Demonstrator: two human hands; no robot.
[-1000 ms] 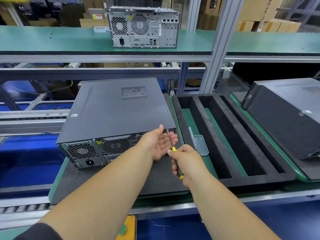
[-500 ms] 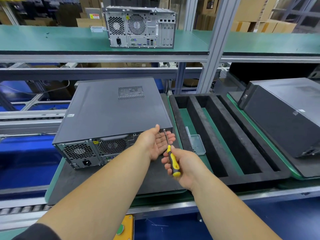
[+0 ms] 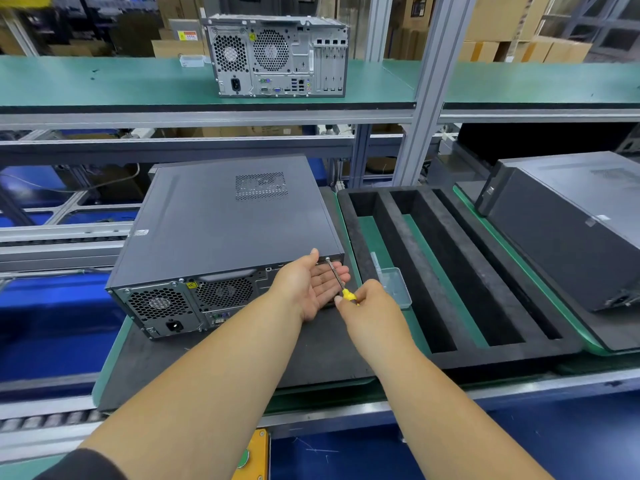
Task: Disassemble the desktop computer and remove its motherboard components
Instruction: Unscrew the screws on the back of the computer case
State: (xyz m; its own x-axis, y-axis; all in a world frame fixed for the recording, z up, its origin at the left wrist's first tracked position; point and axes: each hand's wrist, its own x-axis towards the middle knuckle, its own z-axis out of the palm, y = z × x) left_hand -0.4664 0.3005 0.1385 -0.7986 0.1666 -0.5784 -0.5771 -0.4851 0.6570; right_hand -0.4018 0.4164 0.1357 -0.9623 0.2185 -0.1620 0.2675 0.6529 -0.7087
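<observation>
A boxy desktop computer [image 3: 225, 233] in matte dark grey metal is laid on its side on a black foam mat [image 3: 242, 358], its perforated rear fan grilles turned toward the camera. A screwdriver [image 3: 341, 284] with a thin steel shaft and yellow handle is gripped in the right hand [image 3: 367, 306], its tip set at the case's rear right corner. The left hand [image 3: 311, 284] is held flat and relaxed, palm up, beneath the shaft. A slotted black foam tray [image 3: 450, 271] and a small clear plastic box [image 3: 396, 285] are seen to the right.

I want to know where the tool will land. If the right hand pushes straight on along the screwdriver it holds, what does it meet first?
Most likely the rear top corner of the desktop computer, where the screwdriver tip already sits.
</observation>
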